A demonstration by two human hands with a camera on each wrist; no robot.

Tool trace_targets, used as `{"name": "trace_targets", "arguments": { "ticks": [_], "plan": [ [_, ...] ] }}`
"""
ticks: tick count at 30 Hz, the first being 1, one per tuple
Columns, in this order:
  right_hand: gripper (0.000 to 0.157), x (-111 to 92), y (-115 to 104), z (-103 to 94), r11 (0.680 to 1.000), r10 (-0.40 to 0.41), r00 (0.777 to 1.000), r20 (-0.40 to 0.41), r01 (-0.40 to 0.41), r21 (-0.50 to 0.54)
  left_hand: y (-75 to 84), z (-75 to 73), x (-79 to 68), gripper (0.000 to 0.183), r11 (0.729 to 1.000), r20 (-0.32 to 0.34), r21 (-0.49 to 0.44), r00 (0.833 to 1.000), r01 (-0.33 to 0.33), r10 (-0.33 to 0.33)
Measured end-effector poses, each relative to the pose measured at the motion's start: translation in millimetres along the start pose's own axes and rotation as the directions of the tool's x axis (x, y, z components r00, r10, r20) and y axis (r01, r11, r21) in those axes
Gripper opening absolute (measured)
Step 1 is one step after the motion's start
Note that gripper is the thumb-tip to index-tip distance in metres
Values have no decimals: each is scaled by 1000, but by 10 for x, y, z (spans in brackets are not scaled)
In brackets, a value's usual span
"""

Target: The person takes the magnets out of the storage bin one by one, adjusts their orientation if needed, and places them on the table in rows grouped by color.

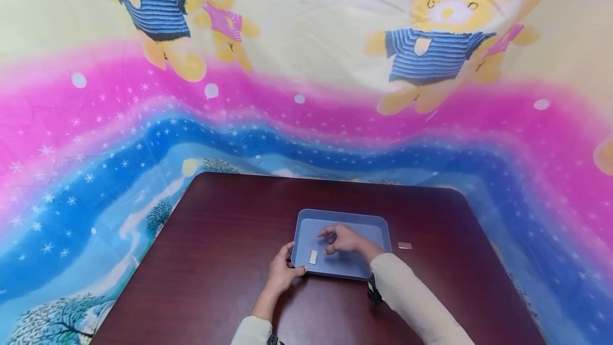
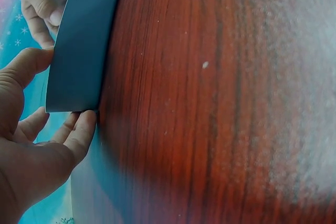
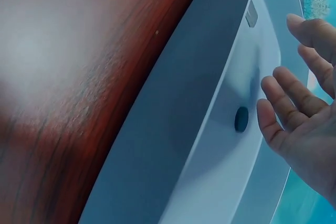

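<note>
Two bare hands at a tray on a dark red-brown desk (image 1: 215, 260). The blue-grey tray (image 1: 359, 267), rectangular with rounded corners, lies flat, slightly right of the line midway between the desk's left and right edges and well apart from its far edge. The left hand (image 1: 281, 273) grips the tray's near left corner: its thumb meets the near rim, while its other fingers lie against the left wall. The right hand (image 1: 344, 240) hangs over the tray's interior with its fingers apart and slightly bent. A small pale block (image 1: 313, 256) lies on the tray floor, close to the near left corner, beside the right hand. In the right wrist view, a dark oval piece (image 3: 241, 119) appears on the tray floor, near the right fingertips; its nature cannot be told. A small metallic tile (image 1: 404, 246) lies on the desk, between the tray and the desk's right edge, nearer the tray. Pale sleeves (image 1: 416, 294) cover both forearms. Behind the desk's far edge hangs a cloth (image 1: 306, 116) printed with bears.
</note>
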State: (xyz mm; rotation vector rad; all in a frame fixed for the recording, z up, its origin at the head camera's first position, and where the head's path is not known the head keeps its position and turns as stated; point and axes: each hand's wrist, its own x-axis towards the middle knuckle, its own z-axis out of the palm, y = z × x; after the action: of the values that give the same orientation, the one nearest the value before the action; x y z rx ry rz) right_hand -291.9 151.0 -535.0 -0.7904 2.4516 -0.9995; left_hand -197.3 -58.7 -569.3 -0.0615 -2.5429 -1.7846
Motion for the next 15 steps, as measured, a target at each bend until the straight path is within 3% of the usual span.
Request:
{"name": "trace_targets", "arguments": {
  "ticks": [15],
  "plan": [
    [47,118,5,155,996,-76,997,24,77,-35,-19,-8,1,74,1000,5,13,1000,-11,11]
  ]
}}
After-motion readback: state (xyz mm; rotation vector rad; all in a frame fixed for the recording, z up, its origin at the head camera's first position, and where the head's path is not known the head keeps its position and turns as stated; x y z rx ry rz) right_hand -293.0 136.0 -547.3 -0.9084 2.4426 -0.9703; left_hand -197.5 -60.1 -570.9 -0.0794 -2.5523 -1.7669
